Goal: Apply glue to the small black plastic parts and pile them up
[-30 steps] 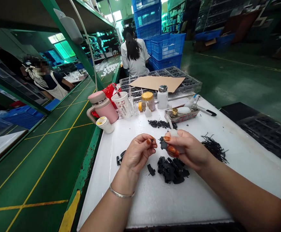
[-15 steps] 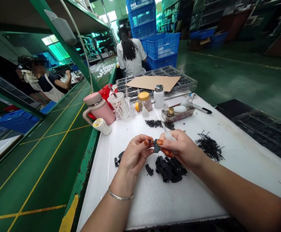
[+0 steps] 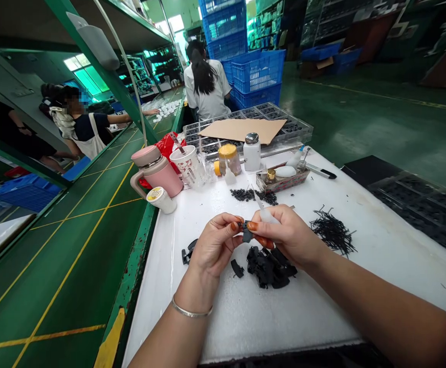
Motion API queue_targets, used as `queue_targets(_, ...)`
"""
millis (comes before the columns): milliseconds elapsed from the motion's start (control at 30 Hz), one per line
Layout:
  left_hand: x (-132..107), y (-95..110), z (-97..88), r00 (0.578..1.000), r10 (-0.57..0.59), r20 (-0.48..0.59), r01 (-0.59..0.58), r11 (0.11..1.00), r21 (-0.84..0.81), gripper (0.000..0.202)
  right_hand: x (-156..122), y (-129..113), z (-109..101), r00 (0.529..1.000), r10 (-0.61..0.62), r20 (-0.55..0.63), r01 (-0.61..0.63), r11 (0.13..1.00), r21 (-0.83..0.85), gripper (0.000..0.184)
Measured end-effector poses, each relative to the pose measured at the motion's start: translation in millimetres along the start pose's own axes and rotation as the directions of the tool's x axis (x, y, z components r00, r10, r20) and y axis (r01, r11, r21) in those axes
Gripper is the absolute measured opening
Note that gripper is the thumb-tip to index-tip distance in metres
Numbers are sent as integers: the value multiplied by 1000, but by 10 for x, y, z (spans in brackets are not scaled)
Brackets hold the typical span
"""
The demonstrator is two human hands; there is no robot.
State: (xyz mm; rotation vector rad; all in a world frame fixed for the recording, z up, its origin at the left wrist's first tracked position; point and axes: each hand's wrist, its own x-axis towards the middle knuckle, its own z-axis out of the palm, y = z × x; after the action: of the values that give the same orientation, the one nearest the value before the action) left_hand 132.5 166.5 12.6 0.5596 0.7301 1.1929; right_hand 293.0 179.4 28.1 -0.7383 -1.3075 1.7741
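Observation:
Between my two hands is a small black plastic part (image 3: pixel 247 235), held above the white tabletop (image 3: pixel 238 327). My left hand (image 3: pixel 217 240) pinches its left side with thumb and forefinger. On the other side, my right hand (image 3: pixel 290 232) grips it, and a translucent squeeze bottle with a thin nozzle (image 3: pixel 266 214) is tucked in the same hand. Just below lies a heap of black plastic parts (image 3: pixel 269 268), with a single curved piece (image 3: pixel 237 268) beside it. More black parts (image 3: pixel 187 251) lie left of my left wrist, partly hidden.
Thin black pins (image 3: pixel 334 231) lie at the right, small black rings (image 3: pixel 246 194) farther back. A pink thermos (image 3: pixel 157 171), a paper cup (image 3: pixel 188 166), a yellow-lidded jar (image 3: pixel 229 157), a white bottle (image 3: pixel 252 153) and a small box (image 3: pixel 284 179) line the back. A green conveyor (image 3: pixel 69 250) runs left.
My hands stay nearly still around the black part; the squeeze bottle's nozzle has tipped slightly left. At the far left, a co-worker has stretched an arm over the conveyor.

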Motion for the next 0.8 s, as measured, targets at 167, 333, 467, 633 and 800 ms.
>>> queue_targets(167, 5, 3, -6, 1000, 4, -7, -4, 1000, 23, 24, -4, 7, -8, 1000, 1, -3, -1, 1000, -1, 23)
queue_targets(333, 12, 1, -18, 1000, 12, -13, -11, 999, 42, 24, -24, -5, -17, 1000, -17, -10, 16, 997, -72, 26)
queue_targets(467, 2, 8, -45, 999, -17, 42, 15, 999, 37, 23, -37, -25, -17, 1000, -20, 17, 22, 992, -126, 29)
queue_targets(633, 4, 19, -89, 971, -96, 220, 97, 995, 4, 24, -59, -62, -23, 994, -9, 105, 23, 990, -137, 32)
queue_targets(800, 6, 32, -106, 940, -169, 296, 159, 986, 58, 39, -67, -98, -39, 984, 24, 178, 3, 989, -148, 31)
